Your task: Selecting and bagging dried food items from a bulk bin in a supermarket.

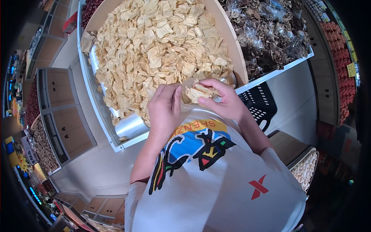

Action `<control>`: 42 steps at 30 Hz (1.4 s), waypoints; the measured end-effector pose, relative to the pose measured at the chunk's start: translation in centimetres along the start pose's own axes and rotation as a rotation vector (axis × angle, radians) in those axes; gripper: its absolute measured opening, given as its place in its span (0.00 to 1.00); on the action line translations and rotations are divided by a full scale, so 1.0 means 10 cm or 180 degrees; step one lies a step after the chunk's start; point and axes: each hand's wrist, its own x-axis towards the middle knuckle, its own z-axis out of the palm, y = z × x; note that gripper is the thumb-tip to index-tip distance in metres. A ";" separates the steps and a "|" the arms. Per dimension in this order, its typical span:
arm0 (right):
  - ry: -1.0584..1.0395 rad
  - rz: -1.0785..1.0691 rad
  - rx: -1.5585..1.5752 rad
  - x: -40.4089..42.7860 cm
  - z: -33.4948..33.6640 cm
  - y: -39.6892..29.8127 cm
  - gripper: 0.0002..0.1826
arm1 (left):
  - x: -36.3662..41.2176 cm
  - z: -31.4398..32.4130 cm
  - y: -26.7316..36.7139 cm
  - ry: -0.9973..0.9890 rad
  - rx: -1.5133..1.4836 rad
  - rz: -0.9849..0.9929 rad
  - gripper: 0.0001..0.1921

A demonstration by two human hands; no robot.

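Observation:
Thin, pale yellow dried sheets, possibly bean curd skin (162, 55), fill a large bin in front of me. My right hand (224, 100) grips a few of these dried pieces (198, 92) between thumb and fingers, just above the bin's near edge. Close beside it, my left hand (165, 107) has its fingers bent and seems to pinch a clear plastic bag (185, 108). The thin film shows around the pieces and below them, against my shirt. How far the pieces sit inside the bag is hard to tell.
A curved wooden divider (232, 34) separates the bin from dark dried goods (266, 37) in plastic at the right. Below the right edge stands a black perforated basket (256, 104). A silver roll-like surface (132, 126) lines the near left corner. Cabinets (62, 107) stand left.

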 end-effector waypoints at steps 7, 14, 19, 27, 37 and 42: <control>-0.0412 -0.0503 -0.1099 0.08 0.15 0.15 0.19 | -0.06 0.10 -0.20 0.0216 -0.1888 -0.0832 0.13; -0.0385 -0.0473 -0.1999 0.10 0.12 0.37 0.23 | -0.07 -0.03 -0.08 0.0559 -0.2264 -0.0938 0.14; -0.0548 -0.0186 -0.2277 0.13 0.06 0.02 0.25 | -0.14 -0.14 -0.02 0.0942 -0.2265 -0.0878 0.13; 0.0180 -0.1747 -0.2599 0.16 -0.07 -0.41 0.22 | -0.31 -0.25 -0.04 0.1822 -0.2465 -0.0867 0.12; -0.0027 -0.1742 -0.2797 0.20 -0.20 -0.25 0.08 | -0.50 -0.01 0.04 0.1884 -0.2561 -0.1472 0.10; -0.0369 -0.1696 -0.2337 0.32 -0.30 -0.13 0.07 | -0.53 0.07 0.13 0.1905 -0.2578 -0.1612 0.10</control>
